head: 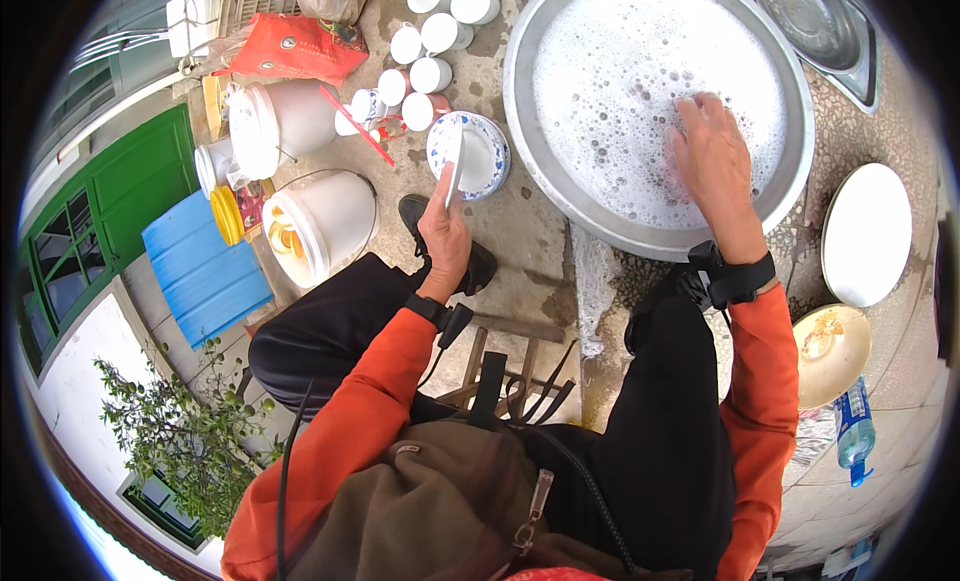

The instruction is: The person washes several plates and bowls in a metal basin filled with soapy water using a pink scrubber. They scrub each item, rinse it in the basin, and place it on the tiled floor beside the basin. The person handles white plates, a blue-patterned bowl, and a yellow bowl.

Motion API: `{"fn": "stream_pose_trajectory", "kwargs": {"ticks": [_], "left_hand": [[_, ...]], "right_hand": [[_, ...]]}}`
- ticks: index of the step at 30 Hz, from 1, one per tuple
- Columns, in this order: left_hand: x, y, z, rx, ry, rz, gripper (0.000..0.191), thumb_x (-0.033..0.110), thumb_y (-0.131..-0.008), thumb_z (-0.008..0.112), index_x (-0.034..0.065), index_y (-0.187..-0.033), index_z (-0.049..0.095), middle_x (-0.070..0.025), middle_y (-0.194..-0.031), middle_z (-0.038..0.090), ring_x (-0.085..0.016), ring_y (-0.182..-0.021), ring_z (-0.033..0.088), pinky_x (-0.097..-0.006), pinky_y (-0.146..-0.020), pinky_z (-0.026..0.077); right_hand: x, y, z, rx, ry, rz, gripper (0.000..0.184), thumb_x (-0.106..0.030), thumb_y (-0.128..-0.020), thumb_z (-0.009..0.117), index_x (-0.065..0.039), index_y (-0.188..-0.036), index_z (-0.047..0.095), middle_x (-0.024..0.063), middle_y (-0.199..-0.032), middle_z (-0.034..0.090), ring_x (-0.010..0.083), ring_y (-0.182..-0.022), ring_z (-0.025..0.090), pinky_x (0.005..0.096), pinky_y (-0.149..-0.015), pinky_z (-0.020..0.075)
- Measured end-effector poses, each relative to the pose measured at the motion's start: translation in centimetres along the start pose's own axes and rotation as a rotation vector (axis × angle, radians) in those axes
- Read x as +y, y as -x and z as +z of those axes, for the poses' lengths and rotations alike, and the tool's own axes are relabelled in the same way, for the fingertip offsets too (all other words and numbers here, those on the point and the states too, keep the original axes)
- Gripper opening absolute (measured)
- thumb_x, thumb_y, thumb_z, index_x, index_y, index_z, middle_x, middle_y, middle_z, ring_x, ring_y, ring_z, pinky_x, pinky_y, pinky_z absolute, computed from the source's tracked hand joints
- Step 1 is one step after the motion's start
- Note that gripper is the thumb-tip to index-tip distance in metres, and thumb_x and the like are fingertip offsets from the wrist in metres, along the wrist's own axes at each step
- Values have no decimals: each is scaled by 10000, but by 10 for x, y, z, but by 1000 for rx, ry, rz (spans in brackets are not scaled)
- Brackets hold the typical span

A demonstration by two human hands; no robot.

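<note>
My left hand [448, 236] grips a white plate [457, 164] by its edge, the plate turned nearly edge-on. Directly beyond it, a stack of white plates with blue-patterned rims [493, 161] rests on the ground. My right hand [709, 149] is over the foamy water in a large round metal basin [525, 142], its fingertips at the suds. The fingers are bent and slightly apart, and the foam hides whatever may lie under them. Several white cups [441, 33] stand left of the basin, some patterned.
White buckets [341, 217] and a red bag [300, 48] stand at the left. Metal trays [817, 25] lie beyond the basin at upper right. A white oval dish [866, 234], a soiled beige bowl [855, 341] and a blue-capped bottle [855, 434] are at the right. A wooden stool [517, 329] is between my legs.
</note>
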State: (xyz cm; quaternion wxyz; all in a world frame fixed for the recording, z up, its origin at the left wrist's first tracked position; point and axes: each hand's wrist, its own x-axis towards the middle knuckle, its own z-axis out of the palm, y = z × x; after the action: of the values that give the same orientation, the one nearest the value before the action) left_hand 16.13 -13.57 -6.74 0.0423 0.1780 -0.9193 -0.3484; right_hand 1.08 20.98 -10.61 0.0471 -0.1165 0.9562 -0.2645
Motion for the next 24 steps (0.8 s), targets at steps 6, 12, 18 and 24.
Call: {"fn": "stream_pose_trajectory", "kwargs": {"ticks": [6, 12, 18, 24], "left_hand": [[-44, -7, 22, -53, -406, 291, 712, -184, -824, 505, 145, -1454, 549, -206, -1486, 518, -387, -1439, 428, -536, -1192, 300], [-66, -8, 37, -148, -453, 319, 778, -88, -790, 672, 170, -1498, 479, -237, -1571, 377, -425, -1454, 365, -550, -1173, 301], [-67, -18, 31, -204, -485, 257, 887, 138, -715, 870, 150, -1500, 456, -253, -1585, 336, -445, -1456, 338, -579, -1156, 296], [-59, -21, 31, -229, -584, 144, 902, 239, -759, 860, 128, -1527, 400, -267, -1609, 273, -438, -1486, 275, -618, -1155, 269]], "right_hand": [[4, -17, 15, -15, 113, -26, 234, -130, -879, 652, -48, -1098, 643, 215, -1261, 602, 368, -1125, 620, 460, -880, 545], [8, -37, 16, -150, 202, 9, 323, -144, -888, 657, -73, -1202, 627, 198, -1331, 548, 353, -1224, 561, 454, -930, 527], [8, -60, 23, -108, 233, -7, 445, -267, -895, 718, -100, -1293, 610, 174, -1349, 530, 357, -1245, 546, 454, -991, 498], [13, -75, 19, -187, 375, 34, 498, -307, -863, 742, -105, -1293, 596, 161, -1358, 522, 342, -1260, 534, 459, -1002, 495]]}}
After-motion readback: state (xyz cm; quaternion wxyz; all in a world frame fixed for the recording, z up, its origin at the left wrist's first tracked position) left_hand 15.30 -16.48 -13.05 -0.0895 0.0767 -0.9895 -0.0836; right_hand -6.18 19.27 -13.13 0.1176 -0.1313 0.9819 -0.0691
